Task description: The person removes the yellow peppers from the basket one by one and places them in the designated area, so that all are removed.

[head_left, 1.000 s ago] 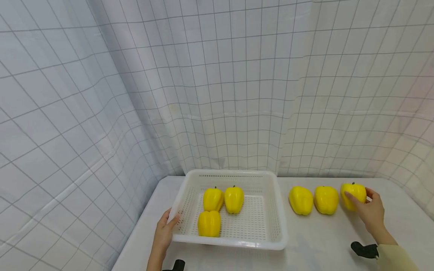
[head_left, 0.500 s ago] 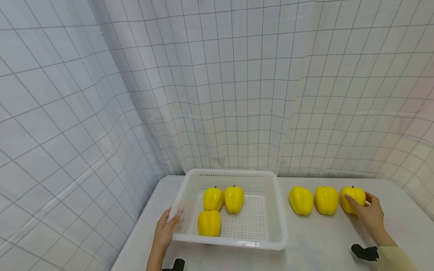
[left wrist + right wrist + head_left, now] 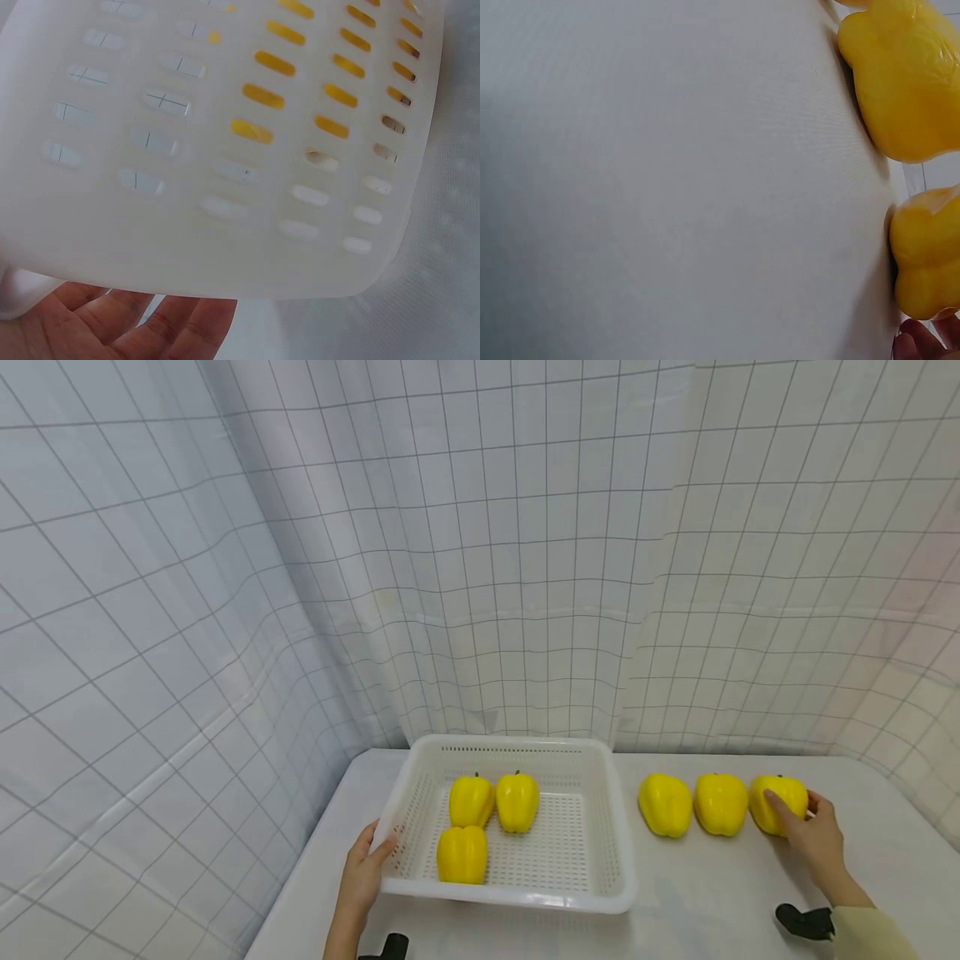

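My left hand (image 3: 362, 877) grips the left rim of a white plastic basket (image 3: 510, 900), thumb over the edge. From the left wrist view, its fingers (image 3: 150, 322) curl under the rim beside the slotted wall (image 3: 187, 247). Inside the basket lie three yellow bell peppers, one at the front (image 3: 462, 855) and two behind it. At the right, my right hand (image 3: 817, 839) holds another yellow bell pepper (image 3: 787, 788) between thumb and fingers. It sits at the end of a row, beside a middle pepper (image 3: 722, 804) and a left one (image 3: 665, 805).
A white table (image 3: 705, 893) carries everything. White grid-patterned curtains (image 3: 525, 610) hang behind it and along the left side. Black straps with stubby parts, such as the right one (image 3: 804, 922), show at both wrists.
My right hand has lowered the bell pepper and shifted it slightly left, closer to the middle one in the row. The left hand and the basket have stayed in place.
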{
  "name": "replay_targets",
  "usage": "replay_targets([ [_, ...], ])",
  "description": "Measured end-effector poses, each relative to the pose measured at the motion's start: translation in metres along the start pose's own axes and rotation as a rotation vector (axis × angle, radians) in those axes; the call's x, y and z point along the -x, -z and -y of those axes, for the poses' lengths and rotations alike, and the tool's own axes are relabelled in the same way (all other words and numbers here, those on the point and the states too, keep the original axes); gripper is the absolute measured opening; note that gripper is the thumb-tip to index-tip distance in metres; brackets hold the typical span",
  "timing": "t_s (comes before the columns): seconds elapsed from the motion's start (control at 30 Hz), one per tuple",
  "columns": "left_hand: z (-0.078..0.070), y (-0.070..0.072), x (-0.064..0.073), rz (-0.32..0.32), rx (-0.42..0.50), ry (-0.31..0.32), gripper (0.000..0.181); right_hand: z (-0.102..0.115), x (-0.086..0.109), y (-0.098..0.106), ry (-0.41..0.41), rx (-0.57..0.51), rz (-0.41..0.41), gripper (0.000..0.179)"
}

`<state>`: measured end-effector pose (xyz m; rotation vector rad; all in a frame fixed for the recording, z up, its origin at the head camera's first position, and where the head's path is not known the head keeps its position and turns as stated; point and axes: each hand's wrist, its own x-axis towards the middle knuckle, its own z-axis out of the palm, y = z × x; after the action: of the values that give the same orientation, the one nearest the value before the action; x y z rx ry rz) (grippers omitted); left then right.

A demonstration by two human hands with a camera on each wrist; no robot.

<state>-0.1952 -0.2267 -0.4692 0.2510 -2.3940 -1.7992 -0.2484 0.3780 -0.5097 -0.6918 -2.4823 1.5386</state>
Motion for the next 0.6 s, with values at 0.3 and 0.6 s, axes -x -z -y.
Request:
replay_targets([
  [0.3,0.0,0.0003,0.0001,0.0,0.005,-0.009,0.045,-0.0032,-0.0018,-0.0016,0.005,0.011,-0.007,0.098],
  [0.6,0.0003,0.0008,0.0003,-0.004,-0.002,-0.012,0.045,-0.0019,0.0,-0.0036,0.017,0.015,-0.013,0.098],
])
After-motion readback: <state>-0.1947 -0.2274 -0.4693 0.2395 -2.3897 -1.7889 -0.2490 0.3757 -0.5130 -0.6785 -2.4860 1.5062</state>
